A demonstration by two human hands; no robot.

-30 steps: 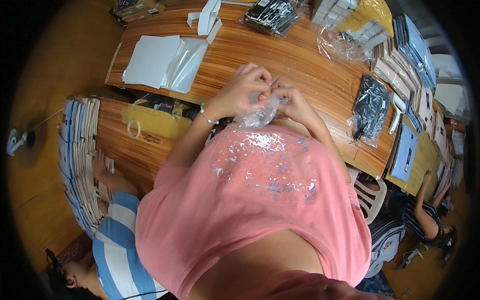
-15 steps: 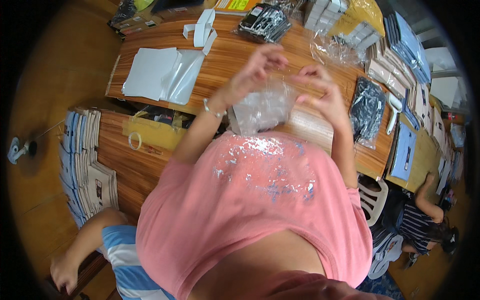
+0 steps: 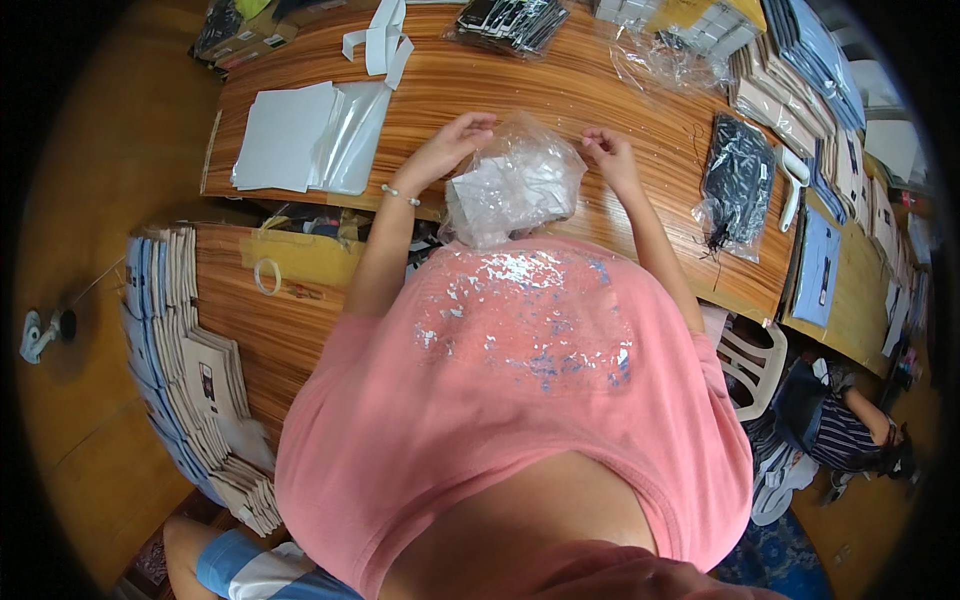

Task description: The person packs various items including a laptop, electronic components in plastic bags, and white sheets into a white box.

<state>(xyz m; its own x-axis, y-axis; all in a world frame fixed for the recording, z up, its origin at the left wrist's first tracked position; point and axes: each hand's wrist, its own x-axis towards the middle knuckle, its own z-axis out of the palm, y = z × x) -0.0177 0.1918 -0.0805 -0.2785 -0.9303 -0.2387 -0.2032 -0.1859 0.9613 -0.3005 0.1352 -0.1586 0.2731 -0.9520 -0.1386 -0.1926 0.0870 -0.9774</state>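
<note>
1. My forearms reach forward over the worktop (image 3: 430,90); my left grip (image 3: 484,128) bends at the crinkled clear bag's (image 3: 520,185) upper left, my right grip (image 3: 592,146) at its upper right.
2. I can't tell whether either pinches the film.
3. White pieces show inside that bag, just before my pink shirt (image 3: 520,370).
4. Rightward, another bag (image 3: 738,180) holds dark things.

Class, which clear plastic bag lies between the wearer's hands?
The crumpled whitish bag, between left hand and right hand; the dark-filled bag at right and the top bag lie farther off.
</note>
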